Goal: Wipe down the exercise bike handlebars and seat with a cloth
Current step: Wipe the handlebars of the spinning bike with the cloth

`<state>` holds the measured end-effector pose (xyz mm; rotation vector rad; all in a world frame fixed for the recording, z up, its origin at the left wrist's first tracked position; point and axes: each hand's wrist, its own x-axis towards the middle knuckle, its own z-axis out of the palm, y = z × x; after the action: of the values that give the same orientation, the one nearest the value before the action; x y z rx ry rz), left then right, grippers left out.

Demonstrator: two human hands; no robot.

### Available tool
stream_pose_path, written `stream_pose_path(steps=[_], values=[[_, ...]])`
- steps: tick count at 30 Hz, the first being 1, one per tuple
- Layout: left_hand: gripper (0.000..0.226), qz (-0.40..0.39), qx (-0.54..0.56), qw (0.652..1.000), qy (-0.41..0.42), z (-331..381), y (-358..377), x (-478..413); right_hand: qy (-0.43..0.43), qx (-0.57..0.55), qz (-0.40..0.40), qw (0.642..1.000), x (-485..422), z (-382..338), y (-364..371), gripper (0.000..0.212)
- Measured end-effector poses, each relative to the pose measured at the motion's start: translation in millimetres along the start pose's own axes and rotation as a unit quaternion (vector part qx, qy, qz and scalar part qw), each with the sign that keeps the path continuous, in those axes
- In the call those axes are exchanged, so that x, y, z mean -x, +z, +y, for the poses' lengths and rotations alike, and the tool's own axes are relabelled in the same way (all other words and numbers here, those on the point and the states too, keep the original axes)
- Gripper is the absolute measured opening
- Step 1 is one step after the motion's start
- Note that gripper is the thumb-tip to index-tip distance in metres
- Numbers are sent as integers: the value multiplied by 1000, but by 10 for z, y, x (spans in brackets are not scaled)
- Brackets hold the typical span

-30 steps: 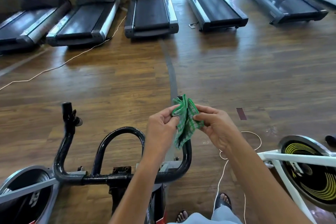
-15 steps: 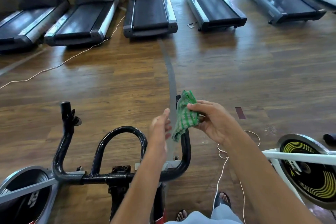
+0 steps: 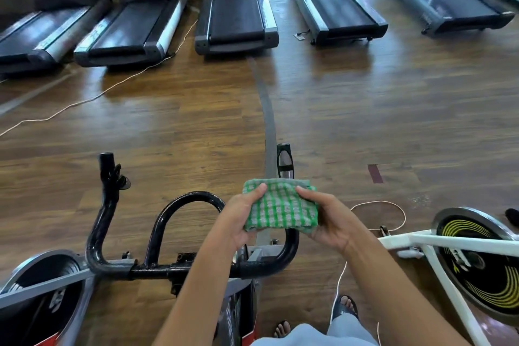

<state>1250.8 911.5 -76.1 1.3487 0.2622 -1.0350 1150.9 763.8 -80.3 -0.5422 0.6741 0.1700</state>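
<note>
A green and white checked cloth [image 3: 280, 206], folded into a flat pad, is held between both hands above the bike. My left hand [image 3: 238, 219] grips its left edge, thumb on top. My right hand [image 3: 328, 219] grips its right edge the same way. Below them runs the black handlebar [image 3: 179, 268] of the exercise bike, with a curved loop in the middle and two upright horn ends [image 3: 284, 160]. The cloth hovers over the right side of the handlebar, not touching it. The seat is out of sight.
Several treadmills [image 3: 236, 11] line the far wall across the wooden floor. A white bike with a black and yellow flywheel [image 3: 483, 258] stands at the right. A silver flywheel [image 3: 42, 289] is at the lower left. White cables [image 3: 376, 205] lie on the floor.
The cloth hung crumpled from my right hand with my left hand apart from it. Now both hands hold it spread and folded flat, lower over the handlebar.
</note>
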Motion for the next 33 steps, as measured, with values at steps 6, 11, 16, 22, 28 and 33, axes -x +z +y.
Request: stream_pose_path(steps=[6,11,16,22,28,33], values=[[29,58,-47,995,68,81,174,-25,-115,98,91,984,-81,-55,167,26],[49,80,-117,983,114,96,477,23,-208,177,132,953,-112,19,363,21],[77,-77,-53,990,109,174,816,189,-220,234,50,946,-138,57,483,33],[59,-65,-105,989,81,280,726,-33,-218,66,114,967,-312,-75,120,30],[33,128,-200,953,189,299,582,-587,-259,101,224,934,-701,-301,-387,39],[32,127,-156,953,227,287,589,-762,-236,201,131,942,-988,-259,-287,45]])
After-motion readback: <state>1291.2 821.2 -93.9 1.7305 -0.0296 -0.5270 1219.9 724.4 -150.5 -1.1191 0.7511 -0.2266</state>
